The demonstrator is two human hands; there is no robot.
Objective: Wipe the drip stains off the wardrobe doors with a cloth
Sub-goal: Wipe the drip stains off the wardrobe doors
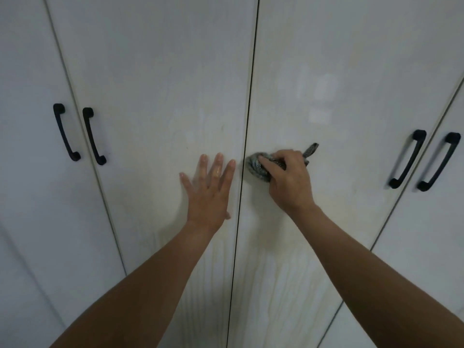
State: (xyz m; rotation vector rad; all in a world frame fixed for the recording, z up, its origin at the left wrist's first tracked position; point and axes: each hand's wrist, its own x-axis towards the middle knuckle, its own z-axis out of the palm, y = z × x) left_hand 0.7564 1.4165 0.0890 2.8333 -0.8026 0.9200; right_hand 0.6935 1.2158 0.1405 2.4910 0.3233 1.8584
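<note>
A bunched grey cloth (258,169) is pressed against the right wardrobe door (326,96), just beside the centre seam, gripped by the curled fingers of the right hand (288,179). The left hand (209,189) lies flat, fingers spread and straight, on the left wardrobe door (155,96). Black handles (94,136) sit well out to either side.

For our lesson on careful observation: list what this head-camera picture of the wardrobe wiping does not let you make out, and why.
1. Head view: most of the cloth is covered by the right hand, so its full size is unknown.
2. Head view: the wardrobe door beneath them is hidden, so stains there cannot be judged.
3. Head view: door tops and bottoms are cut off by the frame edges.
</note>
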